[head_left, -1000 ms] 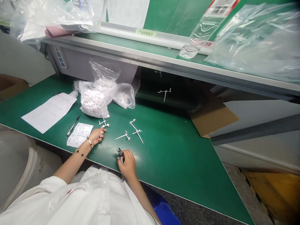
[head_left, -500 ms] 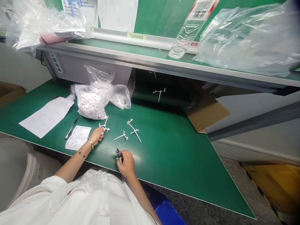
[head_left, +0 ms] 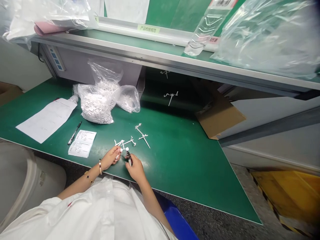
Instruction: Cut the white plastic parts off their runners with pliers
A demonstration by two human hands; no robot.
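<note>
My left hand [head_left: 111, 158] is closed round a branched white plastic sprue [head_left: 123, 144] with small round ends. Close by on the right, my right hand [head_left: 135, 168] grips a pair of side cutters [head_left: 128, 156]. Their dark jaws point away from me, near a round white end of the sprue; whether they touch it I cannot tell. Just beyond lies another white sprue [head_left: 131, 141], partly overlapped in view by the held one. A longer white sprue piece [head_left: 142, 136] rests farther right on the green table [head_left: 180, 166].
Clear bags of small white parts [head_left: 97, 106] stand at the back left. A paper sheet [head_left: 47, 120], a pen [head_left: 74, 133] and printed slips [head_left: 82, 143] lie left. A cardboard piece [head_left: 220, 116] leans at the right. A metal-edged shelf [head_left: 150, 63] overhangs the table's back.
My left hand has brought the sprue right and towards me, next to the cutters. My right hand has stayed nearly in place, the cutters now upright beside the sprue. The view has shifted slightly.
</note>
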